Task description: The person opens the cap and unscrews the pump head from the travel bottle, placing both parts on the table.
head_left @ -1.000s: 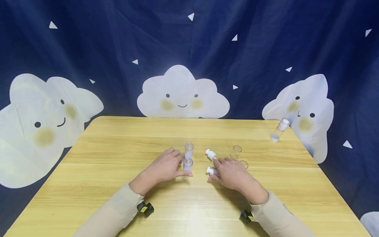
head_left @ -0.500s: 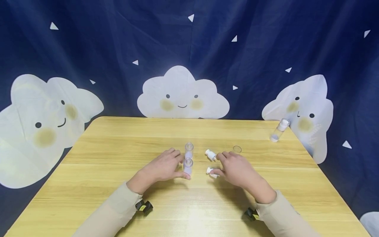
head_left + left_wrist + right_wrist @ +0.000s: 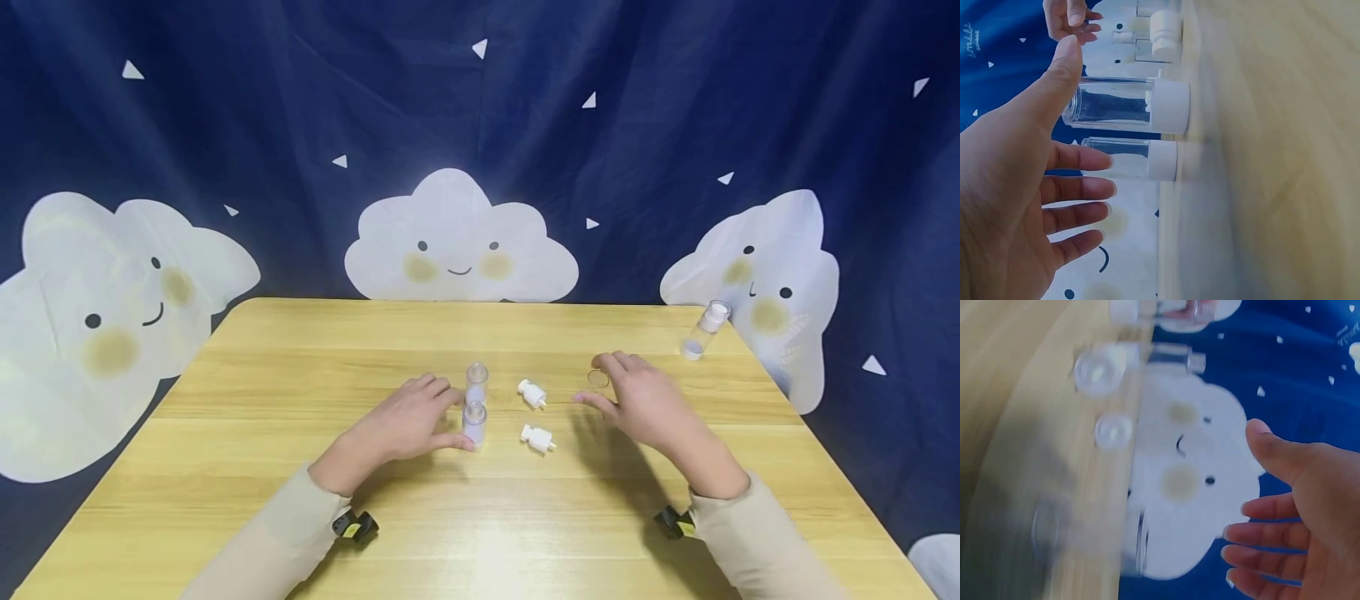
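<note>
Displaced toward 2 o'clock since the earlier frame, the right hand (image 3: 647, 402) has left a pair of small white plastic pump heads (image 3: 532, 394) (image 3: 538, 439), which lie on their sides at 8 to 9 o'clock from it. Its fingers are spread and hold nothing, near a transparent round-rimmed plastic piece (image 3: 597, 380). Left hand (image 3: 408, 421): thumb and fingers wide apart, beside two clear cylindrical bottles with white bases (image 3: 477, 383) (image 3: 474, 423), upright at 2 and 3 o'clock; contact cannot be told. Wooden tabletop (image 3: 300, 350) supports all.
</note>
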Motion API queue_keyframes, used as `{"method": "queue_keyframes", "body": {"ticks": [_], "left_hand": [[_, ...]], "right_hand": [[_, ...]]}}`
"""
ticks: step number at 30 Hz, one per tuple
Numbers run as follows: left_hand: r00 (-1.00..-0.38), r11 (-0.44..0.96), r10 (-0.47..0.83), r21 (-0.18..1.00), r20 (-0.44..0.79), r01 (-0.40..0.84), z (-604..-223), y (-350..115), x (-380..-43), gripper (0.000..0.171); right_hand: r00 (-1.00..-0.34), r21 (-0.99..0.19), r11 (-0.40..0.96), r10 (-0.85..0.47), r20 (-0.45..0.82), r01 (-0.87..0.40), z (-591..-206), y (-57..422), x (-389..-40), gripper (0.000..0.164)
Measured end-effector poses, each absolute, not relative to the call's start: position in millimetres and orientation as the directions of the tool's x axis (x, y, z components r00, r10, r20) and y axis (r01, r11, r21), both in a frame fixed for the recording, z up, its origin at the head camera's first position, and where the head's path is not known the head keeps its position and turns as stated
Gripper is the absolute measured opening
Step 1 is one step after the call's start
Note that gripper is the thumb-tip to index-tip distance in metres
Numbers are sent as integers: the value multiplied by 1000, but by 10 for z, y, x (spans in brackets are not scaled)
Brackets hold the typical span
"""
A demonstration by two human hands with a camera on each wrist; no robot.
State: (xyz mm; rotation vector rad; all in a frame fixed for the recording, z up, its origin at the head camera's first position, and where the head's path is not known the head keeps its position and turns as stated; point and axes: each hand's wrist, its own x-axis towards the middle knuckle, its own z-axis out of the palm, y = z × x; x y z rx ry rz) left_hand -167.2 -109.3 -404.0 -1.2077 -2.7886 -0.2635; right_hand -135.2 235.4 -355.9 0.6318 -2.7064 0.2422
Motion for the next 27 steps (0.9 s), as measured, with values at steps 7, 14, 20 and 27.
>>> {"method": "queue_keyframes", "body": {"ticks": [7,14,20,27], "left_hand": [[-675,665,715,123,181,737,-4052,-1113,-1662,87],[-671,666,713,104,203,739,-4022,-1101,-1665,84],[-675,674,703,92,224,733,-3966,-1067,-1684,84],[-673,675,700,84,241,733,-3863,-983,-1696,86]], "right_hand": [[-895,-133,934,-268,357,-333,-3558,2696,-1443,53],[-927,-156,956,-187,326,-248,-3582,2993,-1522,55],[-951,-188,963,-137,276,-193,-3650,3179,-1605,62],[-969,-216,966,-90,229,-140,-3732,3364,-1698,68]]}}
